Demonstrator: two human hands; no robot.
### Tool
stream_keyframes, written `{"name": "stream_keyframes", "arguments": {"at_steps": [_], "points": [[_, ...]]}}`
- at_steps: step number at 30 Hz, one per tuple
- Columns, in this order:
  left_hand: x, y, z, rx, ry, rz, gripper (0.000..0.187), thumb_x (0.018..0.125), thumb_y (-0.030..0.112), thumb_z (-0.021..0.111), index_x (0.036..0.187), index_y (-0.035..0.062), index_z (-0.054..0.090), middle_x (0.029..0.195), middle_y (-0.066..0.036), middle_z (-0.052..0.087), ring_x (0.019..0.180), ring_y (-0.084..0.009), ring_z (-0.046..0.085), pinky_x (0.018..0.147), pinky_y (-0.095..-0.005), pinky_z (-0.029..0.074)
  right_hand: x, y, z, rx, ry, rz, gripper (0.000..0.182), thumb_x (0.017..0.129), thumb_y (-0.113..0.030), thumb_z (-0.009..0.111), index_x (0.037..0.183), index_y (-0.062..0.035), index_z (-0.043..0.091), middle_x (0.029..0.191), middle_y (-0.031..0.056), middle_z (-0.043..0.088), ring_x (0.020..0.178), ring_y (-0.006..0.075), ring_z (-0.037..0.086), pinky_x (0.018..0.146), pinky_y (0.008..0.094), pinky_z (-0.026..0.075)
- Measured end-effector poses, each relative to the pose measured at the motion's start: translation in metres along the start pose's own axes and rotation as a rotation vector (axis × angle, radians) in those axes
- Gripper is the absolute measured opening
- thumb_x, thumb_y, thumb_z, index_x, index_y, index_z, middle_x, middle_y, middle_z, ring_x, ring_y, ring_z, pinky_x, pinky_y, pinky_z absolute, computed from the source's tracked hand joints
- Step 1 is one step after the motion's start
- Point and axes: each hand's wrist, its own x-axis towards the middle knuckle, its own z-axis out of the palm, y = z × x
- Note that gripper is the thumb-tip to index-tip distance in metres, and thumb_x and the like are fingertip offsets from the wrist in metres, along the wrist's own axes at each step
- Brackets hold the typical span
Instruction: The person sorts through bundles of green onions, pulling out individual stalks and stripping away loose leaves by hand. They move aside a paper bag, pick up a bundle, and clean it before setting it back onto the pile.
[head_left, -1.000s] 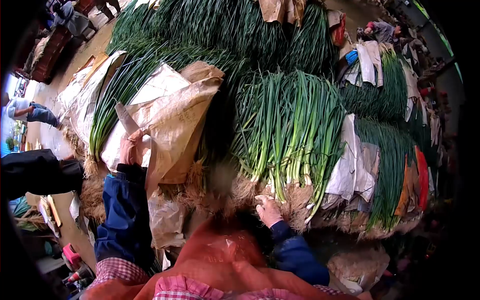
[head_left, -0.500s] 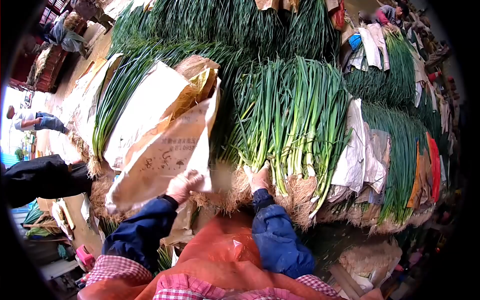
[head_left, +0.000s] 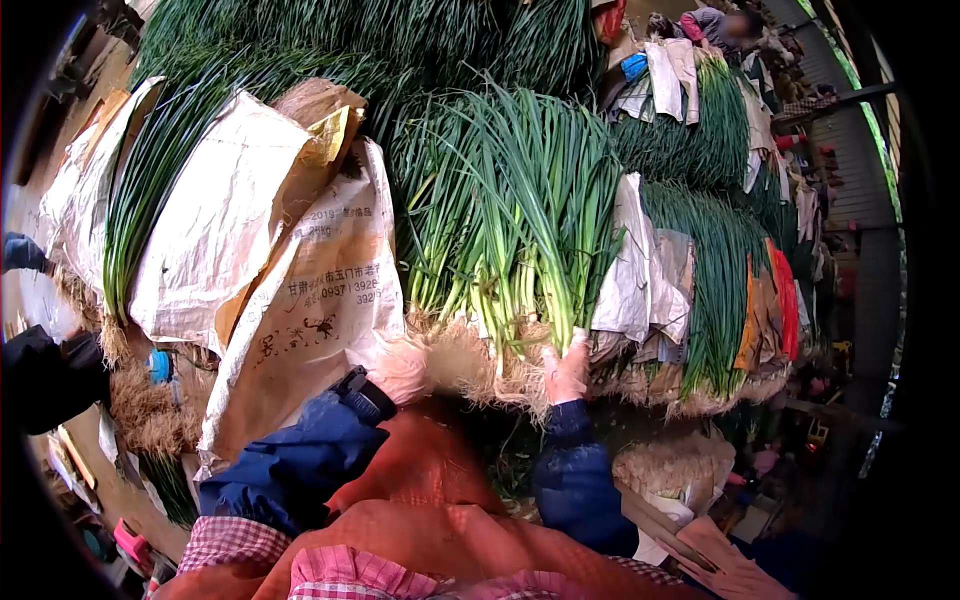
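Note:
My left hand [head_left: 397, 370] is closed at the lower right edge of a printed, off-white woven sack [head_left: 335, 255], its fingers partly turned from view. The sack lies over green onions on the left side of the pile. My right hand [head_left: 567, 368] grips a bunch of green onions [head_left: 556, 265] low on the white stems, just by the roots. Those long leaves fan up over the loose green onions [head_left: 440, 235] beside them. Tangled pale roots [head_left: 500, 375] hang along the near edge, between both hands.
More green onions [head_left: 400, 35] are stacked behind. White cloths [head_left: 640, 270] and another stack [head_left: 712, 280] stand to the right. A black-sleeved arm [head_left: 50, 375] reaches in at left. Another person [head_left: 722, 28] is at the far right. Root bundles [head_left: 155, 405] lie at lower left.
The view has swung right. My right hand has moved rightward across the pile and now grips a bunch there. The sack now hangs flatter, more of its print showing, with my left hand still at its edge.

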Motion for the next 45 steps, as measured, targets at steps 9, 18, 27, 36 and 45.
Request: {"name": "stream_keyframes", "arguments": {"at_steps": [9, 18, 27, 36, 45], "points": [[-0.026, 0.09, 0.05, -1.425, 0.124, -0.598, 0.019, 0.081, 0.003, 0.052, 0.097, 0.0052, 0.042, 0.088, -0.005, 0.054, 0.078, -0.0111, 0.052, 0.072, -0.0227, 0.042, -0.037, 0.025, 0.051, 0.289, -0.356, 0.117, 0.021, 0.085, -0.019, 0.05, 0.093, 0.0, 0.054, 0.07, 0.0032, 0.054, 0.058, 0.0093, 0.049, 0.052, 0.0218, 0.04], [-0.035, 0.134, 0.052, -1.513, 0.306, -0.361, 0.015, 0.082, 0.005, 0.05, 0.095, 0.005, 0.043, 0.088, -0.005, 0.052, 0.077, -0.0124, 0.051, 0.072, -0.0229, 0.041, -0.02, 0.02, 0.021, 0.653, -0.627, 0.31, 0.023, 0.084, -0.023, 0.053, 0.083, -0.0007, 0.056, 0.067, -0.0012, 0.056, 0.053, 0.0077, 0.05, 0.045, 0.0213, 0.041], [-0.029, 0.15, 0.092, -1.231, 0.61, -0.312, 0.015, 0.083, 0.004, 0.049, 0.094, 0.0069, 0.039, 0.081, -0.001, 0.047, 0.067, -0.0066, 0.043, 0.061, -0.0189, 0.038, -0.069, -0.021, -0.054, 1.233, -0.564, 0.572, 0.018, 0.088, -0.017, 0.044, 0.088, -0.0017, 0.054, 0.06, -0.0014, 0.045, 0.048, 0.0086, 0.042, 0.042, 0.0206, 0.036], [-0.046, 0.189, 0.096, -0.99, 0.588, -0.32, 0.022, 0.076, -0.003, 0.055, 0.082, 0.0076, 0.036, 0.078, 0.002, 0.039, 0.071, -0.0061, 0.038, 0.065, -0.0191, 0.037, 0.003, 0.015, 0.012, -0.354, -0.446, -0.101, 0.033, 0.072, -0.029, 0.064, 0.083, 0.0005, 0.053, 0.068, 0.0181, 0.057, 0.067, 0.034, 0.056, 0.062, 0.0396, 0.045], [-0.065, 0.16, 0.112, -0.84, 0.655, -0.409, 0.017, 0.073, 0.002, 0.057, 0.083, 0.0047, 0.045, 0.079, -0.003, 0.048, 0.069, -0.01, 0.044, 0.062, -0.0233, 0.04, -0.066, 0.007, 0.0, 0.56, -0.36, -0.069, 0.021, 0.084, -0.022, 0.044, 0.084, -0.0019, 0.052, 0.071, 0.0088, 0.055, 0.058, 0.0191, 0.053, 0.055, 0.0305, 0.042]]}}
